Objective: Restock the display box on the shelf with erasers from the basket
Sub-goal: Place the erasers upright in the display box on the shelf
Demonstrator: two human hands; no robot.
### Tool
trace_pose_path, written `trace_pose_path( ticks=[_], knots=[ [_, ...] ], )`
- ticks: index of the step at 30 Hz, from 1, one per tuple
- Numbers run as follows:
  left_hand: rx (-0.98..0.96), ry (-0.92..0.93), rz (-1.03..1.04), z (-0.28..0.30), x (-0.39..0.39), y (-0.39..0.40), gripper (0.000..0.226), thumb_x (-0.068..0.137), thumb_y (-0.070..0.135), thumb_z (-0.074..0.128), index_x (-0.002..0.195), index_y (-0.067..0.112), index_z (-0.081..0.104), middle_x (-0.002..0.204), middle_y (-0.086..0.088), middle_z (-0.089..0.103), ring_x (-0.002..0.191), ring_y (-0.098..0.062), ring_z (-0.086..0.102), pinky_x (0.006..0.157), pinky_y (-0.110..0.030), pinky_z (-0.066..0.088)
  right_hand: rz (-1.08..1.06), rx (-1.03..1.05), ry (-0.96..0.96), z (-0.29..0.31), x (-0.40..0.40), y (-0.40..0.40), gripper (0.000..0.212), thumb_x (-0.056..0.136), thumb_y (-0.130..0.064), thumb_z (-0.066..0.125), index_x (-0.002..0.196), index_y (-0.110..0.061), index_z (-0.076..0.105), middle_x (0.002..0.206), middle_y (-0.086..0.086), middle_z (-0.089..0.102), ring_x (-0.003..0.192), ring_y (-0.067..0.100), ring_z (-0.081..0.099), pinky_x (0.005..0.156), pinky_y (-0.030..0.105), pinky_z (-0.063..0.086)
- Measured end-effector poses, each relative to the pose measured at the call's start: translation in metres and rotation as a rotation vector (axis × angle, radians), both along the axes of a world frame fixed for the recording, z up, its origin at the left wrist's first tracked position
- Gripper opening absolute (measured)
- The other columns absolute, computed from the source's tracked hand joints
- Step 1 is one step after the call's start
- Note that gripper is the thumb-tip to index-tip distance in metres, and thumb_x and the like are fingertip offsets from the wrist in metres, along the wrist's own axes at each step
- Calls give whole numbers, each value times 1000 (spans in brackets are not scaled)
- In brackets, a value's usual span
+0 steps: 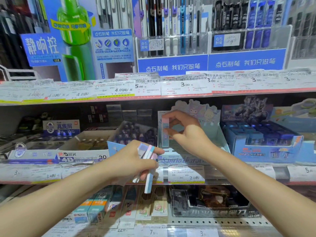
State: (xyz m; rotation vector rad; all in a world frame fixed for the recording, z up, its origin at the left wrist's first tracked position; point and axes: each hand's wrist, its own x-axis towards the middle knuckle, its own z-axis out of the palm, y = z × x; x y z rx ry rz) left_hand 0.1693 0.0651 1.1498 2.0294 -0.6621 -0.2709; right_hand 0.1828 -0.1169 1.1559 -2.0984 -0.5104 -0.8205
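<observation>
Right hand (186,132) pinches one eraser (165,132) upright, thumb and fingertips on its long sides, at the left wall inside the display box (184,159) on the middle shelf. Left hand (135,161) fingers are curled round a bundle of erasers (147,161) just in front of the box. Basket not in view. Advice: keep it vertical, slide down flush to the wall, let go only once seated; feed the next from the bundle.

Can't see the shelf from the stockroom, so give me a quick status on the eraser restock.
Right hand pinches one eraser upright in the display box. Left hand grips spare erasers. Nothing blocking.
</observation>
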Motion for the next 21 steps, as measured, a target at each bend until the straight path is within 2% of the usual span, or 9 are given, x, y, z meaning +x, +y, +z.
trace_pose_path(
  ticks=[4,6,8,10,11,14,16,19,21],
  knots=[
    [76,-2,-30,1,6,1,41,81,0,58,118,18,62,41,2,50,34,-12,42,48,-25,35,13,-25,-23,-3,2,-1,27,77,-4,67,101,-15,62,86,-19,53,78,-13,51,73,0,38],
    [126,-26,-49,4,7,2,41,80,1,58,116,19,64,43,-1,53,38,-14,42,50,-25,37,16,-40,-36,-4,3,-2,26,77,-4,68,100,-14,62,85,-18,52,78,-14,51,73,0,37],
    [175,-61,-64,7,9,3,34,80,3,60,110,18,68,51,-12,58,43,-17,43,46,-19,39,9,-37,-34,-5,4,-2,26,77,-5,68,100,-15,62,86,-15,53,80,-13,51,74,0,38],
    [204,-57,-79,9,11,5,22,79,6,61,94,15,74,65,-27,63,44,-18,43,44,-17,39,11,-13,-21,-6,4,-4,26,77,-6,69,100,-16,63,87,-16,53,80,-12,51,75,1,39],
    [211,-50,-85,9,11,6,20,79,7,62,90,16,75,68,-28,64,44,-19,43,45,-17,38,18,-1,-10,-6,5,-4,27,77,-6,69,100,-17,63,87,-17,53,79,-12,52,74,1,39],
    [219,-29,-82,8,15,6,27,79,8,63,103,17,72,52,-12,58,44,-19,41,44,-17,35,23,7,14,-6,5,-5,28,75,-6,70,97,-20,62,86,-17,53,78,-8,53,73,2,40],
    [238,-40,-75,8,16,6,29,80,9,64,105,22,72,47,-5,55,44,-18,40,43,-18,33,22,-33,19,-7,5,-5,26,74,-6,71,96,-17,64,86,-10,55,77,-3,54,71,2,40],
    [280,-57,-78,8,18,6,28,81,10,64,108,7,69,47,8,59,53,-25,41,47,-22,32,35,-74,30,-7,3,-4,18,75,-8,70,91,-15,67,93,4,59,78,9,56,66,8,44],
    [302,-46,-78,8,17,6,31,82,11,63,110,-1,65,50,15,64,57,-27,42,50,-24,33,35,-16,28,-6,3,-3,10,78,-12,66,87,-16,69,94,6,61,84,13,57,70,14,47]
  ],
)
